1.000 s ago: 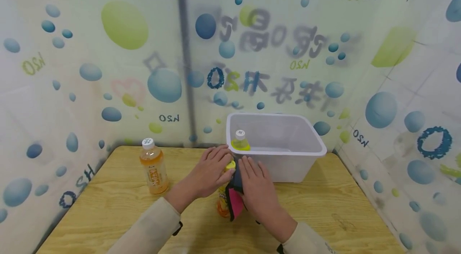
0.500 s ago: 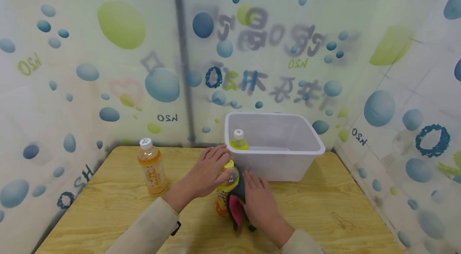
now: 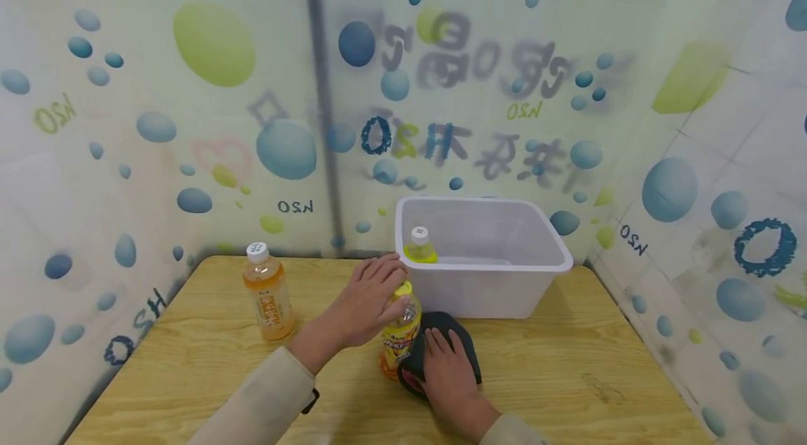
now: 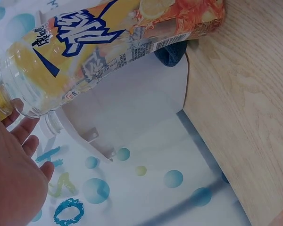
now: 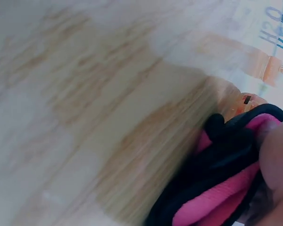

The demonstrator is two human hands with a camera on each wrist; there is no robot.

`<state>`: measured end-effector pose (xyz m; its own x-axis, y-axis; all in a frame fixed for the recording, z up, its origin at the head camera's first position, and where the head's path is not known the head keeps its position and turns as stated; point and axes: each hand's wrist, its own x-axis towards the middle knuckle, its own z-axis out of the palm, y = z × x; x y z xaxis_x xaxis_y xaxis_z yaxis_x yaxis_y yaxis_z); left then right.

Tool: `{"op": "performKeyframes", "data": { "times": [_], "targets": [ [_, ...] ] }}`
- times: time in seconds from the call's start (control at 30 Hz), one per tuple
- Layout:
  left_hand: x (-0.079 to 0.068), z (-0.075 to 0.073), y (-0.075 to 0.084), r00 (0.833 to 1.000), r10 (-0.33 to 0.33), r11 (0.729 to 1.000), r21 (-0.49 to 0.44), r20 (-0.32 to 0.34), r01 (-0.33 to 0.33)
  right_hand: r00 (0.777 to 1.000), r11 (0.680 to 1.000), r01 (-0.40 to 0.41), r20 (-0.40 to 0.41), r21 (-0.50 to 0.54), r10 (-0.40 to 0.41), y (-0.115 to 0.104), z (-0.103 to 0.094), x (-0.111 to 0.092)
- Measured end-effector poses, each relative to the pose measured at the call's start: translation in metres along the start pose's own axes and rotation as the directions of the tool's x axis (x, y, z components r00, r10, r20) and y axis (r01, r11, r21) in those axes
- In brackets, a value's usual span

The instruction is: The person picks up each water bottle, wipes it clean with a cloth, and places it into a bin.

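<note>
My left hand (image 3: 366,305) grips a drink bottle (image 3: 401,343) by its yellow cap, with fingers over the top. In the left wrist view the bottle (image 4: 99,42) shows a yellow label with fruit pictures, and my fingertips reach around its neck. The bottle stands upright on the table. Against its right side is a dark fabric piece (image 3: 466,354) with a pink lining and black edging. My right hand (image 3: 449,375) holds it, fingers laid over the dark side. In the right wrist view the thumb is at the pink inside of the fabric (image 5: 212,207).
A white plastic bin (image 3: 485,291) stands behind my right hand, with a white-capped, yellow-labelled bottle (image 3: 419,247) inside its left end. An orange drink bottle (image 3: 270,301) stands at the left of the wooden table (image 3: 561,389). A printed curtain (image 3: 239,115) hangs behind the table.
My right hand has moved down and towards me beside the bottle; the fabric has swung lower and spread out, baring more of the label. My left hand keeps its grip on the cap.
</note>
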<state>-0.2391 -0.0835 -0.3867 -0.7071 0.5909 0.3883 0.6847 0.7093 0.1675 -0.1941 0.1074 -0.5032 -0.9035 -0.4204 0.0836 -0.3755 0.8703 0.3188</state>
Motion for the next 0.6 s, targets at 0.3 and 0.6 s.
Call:
{"op": "performKeyframes", "data": {
  "times": [0.3,0.6],
  "targets": [
    [-0.001,0.002,0.000,1.000,0.001,1.000,-0.010,0.000,-0.001,0.997,0.985,-0.053,0.071,0.162,0.042,0.003,-0.007,0.000],
    [-0.001,0.000,0.000,1.000,0.003,1.000,-0.020,0.001,-0.003,0.980,0.961,-0.071,-0.160,0.267,0.117,0.014,-0.032,0.001]
  ]
}}
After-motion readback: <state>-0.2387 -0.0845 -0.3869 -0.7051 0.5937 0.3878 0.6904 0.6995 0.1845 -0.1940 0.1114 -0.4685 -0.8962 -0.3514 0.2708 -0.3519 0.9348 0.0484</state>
